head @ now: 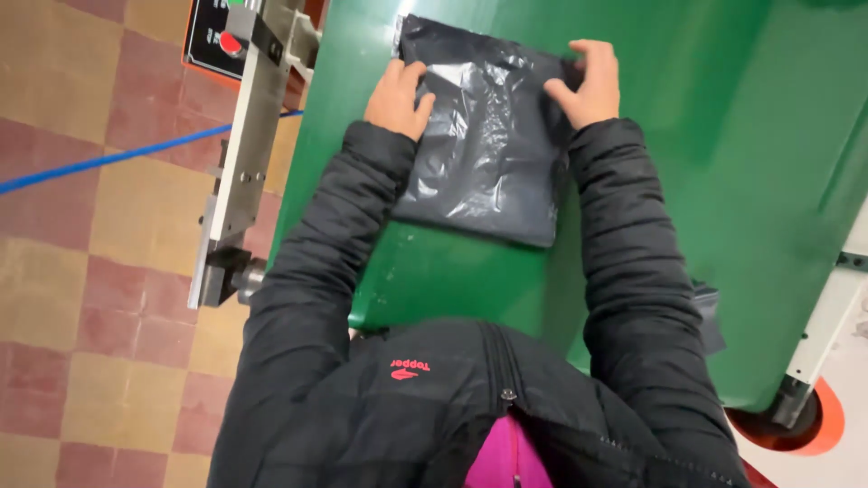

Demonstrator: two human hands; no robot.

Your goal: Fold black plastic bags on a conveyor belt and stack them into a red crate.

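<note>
Here both arms outstretched; left hand (398,98) and right hand (588,86), fingers curled, pinching grey plastic bag (484,145) edges on green belt (705,163).

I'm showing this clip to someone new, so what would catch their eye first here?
First, the dark grey plastic bag lying flat on the bright green belt, with the left hand and the right hand pressing its far corners. Next, the red button on the orange panel at top left, above the checkered tile floor.
</note>
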